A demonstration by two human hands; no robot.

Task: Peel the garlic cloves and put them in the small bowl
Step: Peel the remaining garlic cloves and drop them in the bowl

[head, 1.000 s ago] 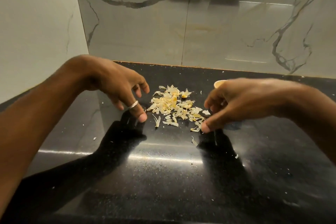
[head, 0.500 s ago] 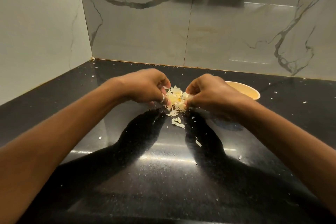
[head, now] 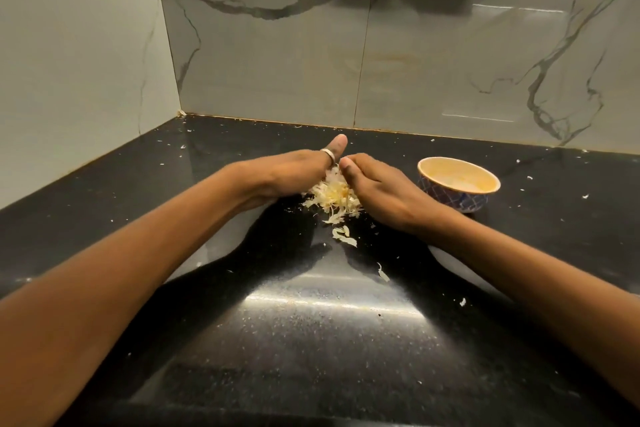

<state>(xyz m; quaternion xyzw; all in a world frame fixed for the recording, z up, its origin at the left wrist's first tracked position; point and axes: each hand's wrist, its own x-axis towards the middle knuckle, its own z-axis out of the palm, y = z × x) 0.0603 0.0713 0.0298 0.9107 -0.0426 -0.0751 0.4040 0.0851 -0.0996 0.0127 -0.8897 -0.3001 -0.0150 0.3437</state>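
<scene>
Most of the room is along the front edge of the counter (head: 311,340) – wide black stone between the two forearms, with just a few loose skins (head: 344,236) lying in front of the pile. Mid-counter is blocked: the left hand (head: 294,173) and right hand (head: 377,191) sit against either side of the pile of garlic skins (head: 332,196), no gap to get through. The small bowl (head: 459,184) stands near the right hand, toward the right edge, with a narrow slot between them. There's a passable strip behind the hands along the back wall – same for the back left corner
</scene>
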